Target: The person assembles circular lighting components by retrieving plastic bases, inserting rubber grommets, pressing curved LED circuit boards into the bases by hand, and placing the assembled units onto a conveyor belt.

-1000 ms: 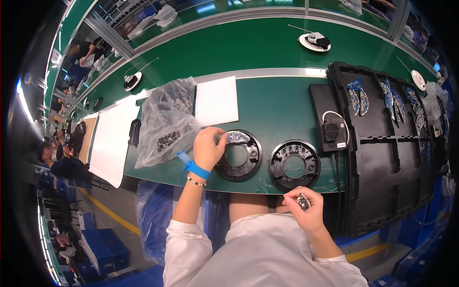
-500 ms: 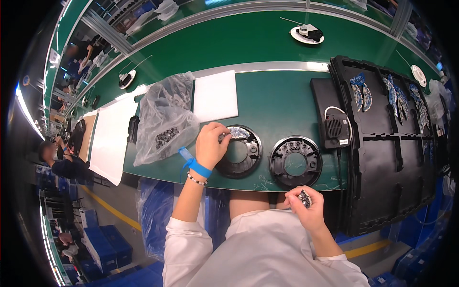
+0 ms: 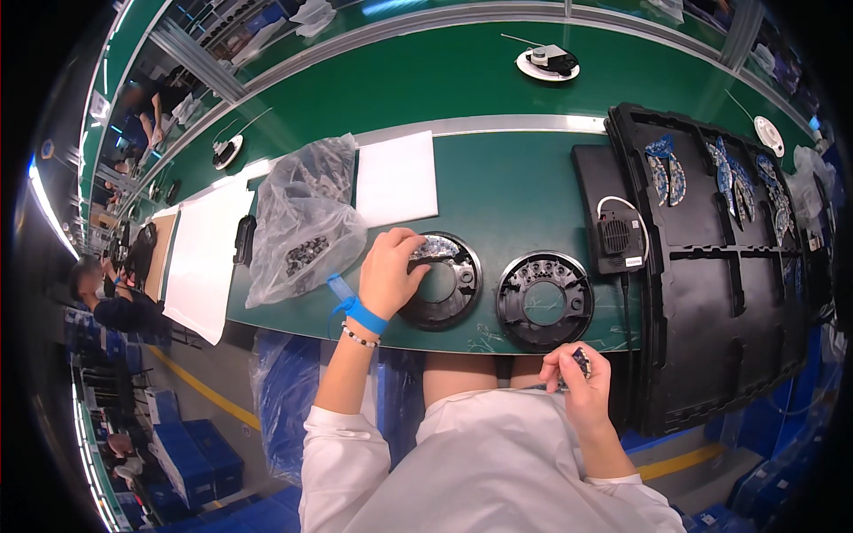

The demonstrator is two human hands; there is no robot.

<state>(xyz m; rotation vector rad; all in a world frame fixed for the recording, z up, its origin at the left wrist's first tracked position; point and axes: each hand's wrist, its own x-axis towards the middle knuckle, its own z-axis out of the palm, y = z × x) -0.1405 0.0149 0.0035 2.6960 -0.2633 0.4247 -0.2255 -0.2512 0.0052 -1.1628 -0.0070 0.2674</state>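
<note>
My left hand (image 3: 389, 271) is at the left black ring-shaped housing (image 3: 453, 306). Its fingers and thumb curl around the near end of a curved, silvery circuit board (image 3: 440, 247) lying in the housing's upper part. The fingers hide that end of the board. Close to my lap at the table's front edge, my right hand (image 3: 582, 386) is closed on a small curved circuit board (image 3: 581, 361), mostly covered by the fingers. A second black ring housing (image 3: 544, 333) lies between the hands, its inner posts and round openings exposed.
On the left lie a clear plastic bag (image 3: 302, 213) of small dark parts and a white foam sheet (image 3: 397, 182). A black device with a fan grille (image 3: 619, 237) stands right, beside a large black tray (image 3: 711, 329) holding blue-and-silver curved boards (image 3: 666, 173). Another person (image 3: 107, 289) sits far left.
My left thumb has moved away from the fingertips, showing more of the board's end. My right hand has shifted slightly right and turned, and its board shows at another angle.
</note>
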